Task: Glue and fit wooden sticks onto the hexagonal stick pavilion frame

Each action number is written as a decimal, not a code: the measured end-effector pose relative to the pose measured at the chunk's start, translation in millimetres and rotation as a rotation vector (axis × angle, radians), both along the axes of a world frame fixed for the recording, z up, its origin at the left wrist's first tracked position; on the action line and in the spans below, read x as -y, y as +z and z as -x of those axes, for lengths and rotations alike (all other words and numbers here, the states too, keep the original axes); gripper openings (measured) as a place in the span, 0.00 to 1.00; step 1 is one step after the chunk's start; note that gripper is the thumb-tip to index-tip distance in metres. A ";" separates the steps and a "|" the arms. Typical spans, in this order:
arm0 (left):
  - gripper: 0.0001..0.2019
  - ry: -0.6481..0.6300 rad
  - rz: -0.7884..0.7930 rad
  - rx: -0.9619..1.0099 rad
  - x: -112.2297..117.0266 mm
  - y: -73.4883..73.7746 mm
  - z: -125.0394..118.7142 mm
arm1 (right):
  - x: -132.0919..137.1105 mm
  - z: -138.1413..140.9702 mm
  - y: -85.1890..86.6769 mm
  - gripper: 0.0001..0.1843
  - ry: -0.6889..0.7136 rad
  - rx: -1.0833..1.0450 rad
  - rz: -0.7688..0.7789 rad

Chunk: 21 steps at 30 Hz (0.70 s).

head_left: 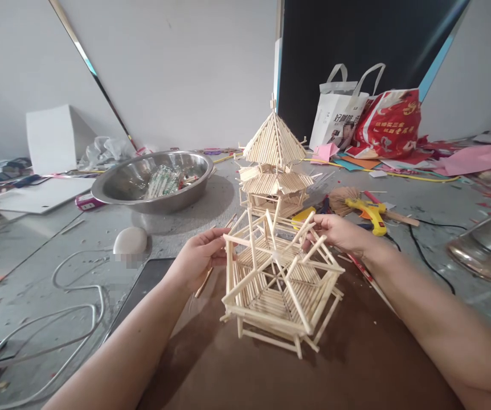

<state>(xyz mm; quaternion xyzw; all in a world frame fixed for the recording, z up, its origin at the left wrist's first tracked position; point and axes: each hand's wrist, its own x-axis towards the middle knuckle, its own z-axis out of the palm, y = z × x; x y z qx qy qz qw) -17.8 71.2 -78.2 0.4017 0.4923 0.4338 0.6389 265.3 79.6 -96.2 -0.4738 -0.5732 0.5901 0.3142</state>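
Between my hands is a six-sided pavilion frame (279, 285) made of thin wooden sticks, tilted toward me above a brown board (211, 364). Sticks run from its rim to a hub in the middle, and a slatted floor shows through below. My left hand (205, 250) pinches its left far side. On the right far side my right hand (331, 233) grips it, with some fingers hidden behind the sticks. Just beyond stands a finished-looking stick pagoda (274, 159) with a pointed, layered roof.
A steel basin (151, 182) with plastic-wrapped packets stands back left. Near it lie a round white device (130, 241) and its cable. To the right is a yellow glue gun (369, 213). Bags (388, 125) and coloured paper lie along the wall.
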 end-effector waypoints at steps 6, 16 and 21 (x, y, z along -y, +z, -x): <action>0.09 0.064 -0.043 0.037 -5.4 -6.2 3.5 | -3.9 -1.0 0.2 0.13 -0.035 0.030 -0.035; 0.10 0.080 -0.031 0.003 -2.1 -4.3 -1.7 | 14.5 -30.3 34.3 0.56 0.388 0.552 -0.065; 0.08 0.107 -0.027 0.027 -1.2 -3.9 -4.6 | 16.5 -18.4 27.7 0.69 0.426 0.684 -0.143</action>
